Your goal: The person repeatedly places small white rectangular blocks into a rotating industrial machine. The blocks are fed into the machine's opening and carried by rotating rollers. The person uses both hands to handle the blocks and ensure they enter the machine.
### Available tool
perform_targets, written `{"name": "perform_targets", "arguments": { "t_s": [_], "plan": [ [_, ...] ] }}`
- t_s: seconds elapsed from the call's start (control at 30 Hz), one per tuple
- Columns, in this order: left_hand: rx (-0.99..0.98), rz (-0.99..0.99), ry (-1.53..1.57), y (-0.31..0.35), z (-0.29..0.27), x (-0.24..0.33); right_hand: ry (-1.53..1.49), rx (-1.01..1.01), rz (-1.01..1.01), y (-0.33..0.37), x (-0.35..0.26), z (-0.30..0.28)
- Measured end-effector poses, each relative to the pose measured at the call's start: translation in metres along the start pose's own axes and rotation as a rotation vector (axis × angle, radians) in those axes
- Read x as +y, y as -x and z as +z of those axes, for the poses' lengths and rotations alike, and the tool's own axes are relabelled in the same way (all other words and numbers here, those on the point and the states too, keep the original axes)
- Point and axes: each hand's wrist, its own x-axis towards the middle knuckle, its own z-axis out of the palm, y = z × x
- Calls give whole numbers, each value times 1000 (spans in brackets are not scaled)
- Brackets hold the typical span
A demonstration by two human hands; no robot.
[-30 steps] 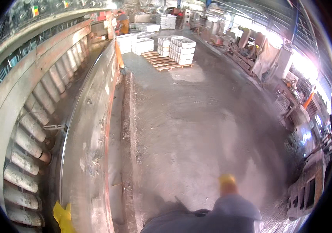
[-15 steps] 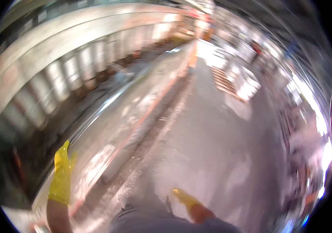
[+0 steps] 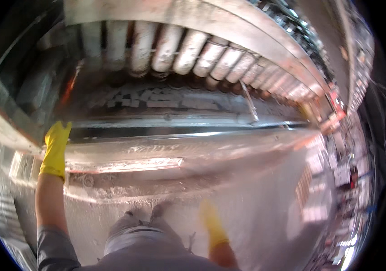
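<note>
My left hand, in a yellow rubber glove, is raised at the left end of a long metal machine, close to the inner edge of its front bed. The glove's fingers are apart, with nothing seen between them; whether they touch the metal I cannot tell. My right hand, gloved in yellow too, hangs low over the floor to the right of my body. Motion smears its fingers. Behind the bed, a pale metal bar runs along a dark gap.
A row of thick metal cylinders stands under the machine's upper beam. Flat grey pieces lie deep inside. At the left, a side frame juts toward me. Pallets with white stacks stand on the right.
My view has swung left, so the machine now stretches across in front of me. My left hand sits higher in view, by the bed's inner edge; my right hand stays low and blurs.
</note>
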Motion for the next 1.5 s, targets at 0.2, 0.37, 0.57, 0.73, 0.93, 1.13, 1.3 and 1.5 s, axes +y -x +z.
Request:
{"name": "perform_targets", "arguments": {
  "t_s": [0.2, 0.37, 0.57, 0.73, 0.93, 1.13, 1.3, 1.5],
  "plan": [
    [156, -127, 63, 0, 8, 4, 329, 340, -293, -198, -216, -50],
    [219, -144, 171, 3, 17, 11, 481, 405, -476, -336, -216, -56],
    [287, -117, 165, 10, 24, 8, 358, 87, -229, -356, -240, -68],
    [353, -145, 185, 20, 25, 17, 635, 41, -237, -402, -210, -65],
    [452, -72, 186, 24, 41, 5, 803, -339, -75, -365, -252, -29],
    [404, -92, 169, 22, 41, 7, 693, -834, -52, -322, -311, 50],
    [356, -107, 191, 18, 36, 11, 668, -650, -36, -274, -344, 29],
    [378, -104, 134, 9, 36, 12, 666, -575, -131, -285, -338, 23]
  ]
}}
